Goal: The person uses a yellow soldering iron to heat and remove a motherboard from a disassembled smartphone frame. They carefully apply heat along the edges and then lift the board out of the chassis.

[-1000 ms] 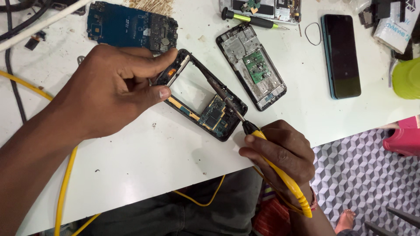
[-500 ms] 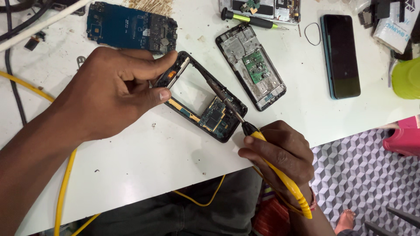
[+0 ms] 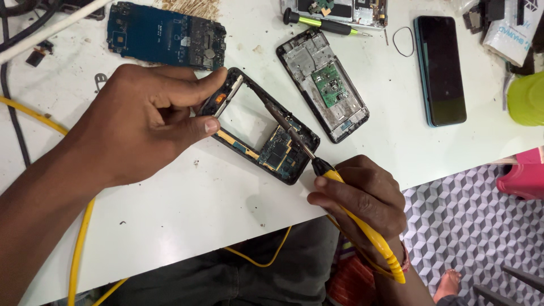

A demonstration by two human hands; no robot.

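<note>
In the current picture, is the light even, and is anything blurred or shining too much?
Head view: light is even and soft; the left hand throws only a faint shadow on the white table; the phone frame and soldering iron are sharp; the dark phone screen shows slight glare; no motion blur.

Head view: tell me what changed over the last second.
Almost nothing. The right hand holds the yellow-handled tool with its metal tip inside the open phone frame, at most a slight shift along the frame. The left hand grips the frame's top end as before. Nothing was picked up or let go. The blue circuit board, second opened phone and dark phone stayed put.
</note>
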